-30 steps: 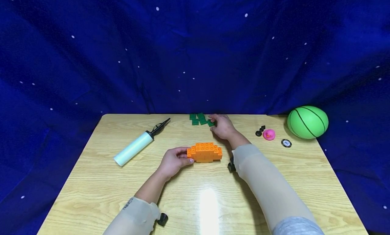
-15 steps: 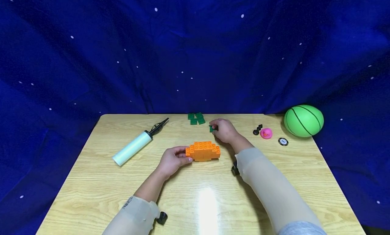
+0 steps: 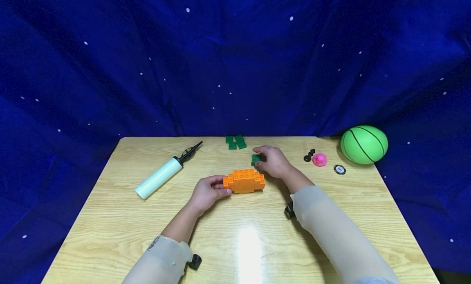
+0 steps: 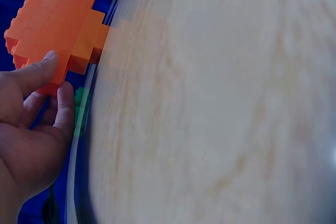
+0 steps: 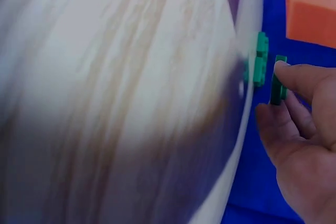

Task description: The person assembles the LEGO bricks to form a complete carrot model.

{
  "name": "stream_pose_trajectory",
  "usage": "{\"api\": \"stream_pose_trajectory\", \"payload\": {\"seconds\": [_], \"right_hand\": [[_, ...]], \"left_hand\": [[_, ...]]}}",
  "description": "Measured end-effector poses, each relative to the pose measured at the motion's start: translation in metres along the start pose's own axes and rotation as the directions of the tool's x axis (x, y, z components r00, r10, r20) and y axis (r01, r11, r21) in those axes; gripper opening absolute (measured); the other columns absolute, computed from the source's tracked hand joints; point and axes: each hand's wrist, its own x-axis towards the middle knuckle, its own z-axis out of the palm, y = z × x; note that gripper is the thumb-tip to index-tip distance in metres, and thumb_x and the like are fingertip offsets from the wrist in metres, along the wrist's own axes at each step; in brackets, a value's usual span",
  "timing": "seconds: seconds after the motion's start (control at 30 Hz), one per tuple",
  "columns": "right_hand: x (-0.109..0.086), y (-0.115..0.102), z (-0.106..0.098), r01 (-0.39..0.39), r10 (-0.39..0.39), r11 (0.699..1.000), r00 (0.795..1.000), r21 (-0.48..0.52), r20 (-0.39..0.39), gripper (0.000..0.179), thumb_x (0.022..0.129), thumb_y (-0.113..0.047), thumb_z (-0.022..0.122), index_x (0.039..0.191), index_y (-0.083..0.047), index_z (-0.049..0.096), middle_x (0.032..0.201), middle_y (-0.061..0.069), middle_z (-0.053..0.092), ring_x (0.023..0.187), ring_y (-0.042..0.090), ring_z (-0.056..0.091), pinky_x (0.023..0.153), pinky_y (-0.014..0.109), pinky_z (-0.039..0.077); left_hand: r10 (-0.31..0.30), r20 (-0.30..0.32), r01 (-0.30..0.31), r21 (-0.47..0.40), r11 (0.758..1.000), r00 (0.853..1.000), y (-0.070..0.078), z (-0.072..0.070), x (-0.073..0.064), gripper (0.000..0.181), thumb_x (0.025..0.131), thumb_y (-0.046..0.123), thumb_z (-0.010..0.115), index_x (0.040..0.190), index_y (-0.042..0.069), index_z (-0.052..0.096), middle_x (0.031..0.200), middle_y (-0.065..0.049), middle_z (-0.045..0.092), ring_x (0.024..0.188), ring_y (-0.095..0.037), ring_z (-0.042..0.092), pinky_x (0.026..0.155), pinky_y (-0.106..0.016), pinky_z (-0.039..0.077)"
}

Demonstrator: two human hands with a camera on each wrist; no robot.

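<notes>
An orange block build (image 3: 244,181) with stepped ends and studs on top stands near the middle of the table. My left hand (image 3: 207,194) grips its left end, the thumb across the front face, as the left wrist view (image 4: 50,30) of the orange blocks also shows. Just behind and right of the build, my right hand (image 3: 273,161) pinches a small flat green brick (image 5: 278,80) between thumb and fingers. In the right wrist view that brick is held on edge, close to the orange blocks. Several more flat green bricks (image 3: 235,142) lie near the table's back edge.
A pale blue hand pump (image 3: 159,177) with a black nozzle lies at the left. To the right are small black pieces (image 3: 309,155), a pink rubber duck (image 3: 319,159), a poker chip (image 3: 339,169) and a green ball (image 3: 364,144). A blue curtain (image 3: 220,63) hangs behind.
My right hand has drawn one green brick away from the others, toward me and the orange build. The left hand keeps its grip on the build. The view has shifted slightly.
</notes>
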Motion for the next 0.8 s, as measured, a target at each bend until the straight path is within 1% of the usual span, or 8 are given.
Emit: {"api": "stream_pose_trajectory", "payload": {"seconds": [0.17, 0.43, 0.63, 0.8], "right_hand": [[-0.010, -0.007, -0.005, 0.012, -0.012, 0.999, 1.000, 0.047, -0.001, 0.046, 0.097, -0.015, 0.075, 0.141, -0.007, 0.064, 0.136, 0.013, 0.065, 0.116, 0.031, 0.067, 0.098, 0.046, 0.055], [-0.027, -0.020, -0.017, 0.055, -0.051, 0.993, 0.998, 0.103, -0.038, 0.044, 0.095, -0.016, 0.075, 0.138, -0.008, 0.066, 0.135, 0.011, 0.066, 0.115, 0.030, 0.067, 0.098, 0.044, 0.056], [-0.038, -0.022, -0.024, 0.105, -0.094, 0.986, 0.991, 0.130, -0.092, 0.043, 0.095, -0.015, 0.074, 0.136, -0.007, 0.067, 0.135, 0.009, 0.067, 0.111, 0.031, 0.067, 0.100, 0.050, 0.054], [-0.046, -0.026, -0.027, 0.137, -0.121, 0.981, 0.986, 0.137, -0.118, 0.040, 0.094, -0.015, 0.074, 0.133, -0.007, 0.069, 0.131, 0.009, 0.069, 0.107, 0.030, 0.069, 0.092, 0.051, 0.057]], "left_hand": [[0.000, 0.009, 0.001, -0.009, 1.000, 1.000, -0.001, 0.000, 0.000, 0.049, 0.083, -0.001, 0.085, 0.129, -0.001, 0.068, 0.113, -0.012, 0.074, 0.102, -0.023, 0.072, 0.088, -0.031, 0.060], [0.003, 0.022, -0.003, -0.018, 1.000, 1.000, -0.004, -0.002, 0.003, 0.049, 0.083, 0.000, 0.085, 0.129, 0.000, 0.069, 0.113, -0.011, 0.074, 0.102, -0.023, 0.072, 0.088, -0.032, 0.060], [0.005, 0.020, -0.004, -0.011, 1.000, 1.000, -0.002, -0.002, 0.003, 0.050, 0.083, 0.000, 0.085, 0.130, 0.000, 0.068, 0.113, -0.011, 0.074, 0.102, -0.021, 0.071, 0.087, -0.030, 0.060], [0.003, 0.012, -0.003, -0.008, 1.000, 1.000, -0.002, -0.002, 0.003, 0.050, 0.084, -0.001, 0.084, 0.131, 0.000, 0.068, 0.115, -0.011, 0.074, 0.103, -0.021, 0.072, 0.087, -0.029, 0.059]]}}
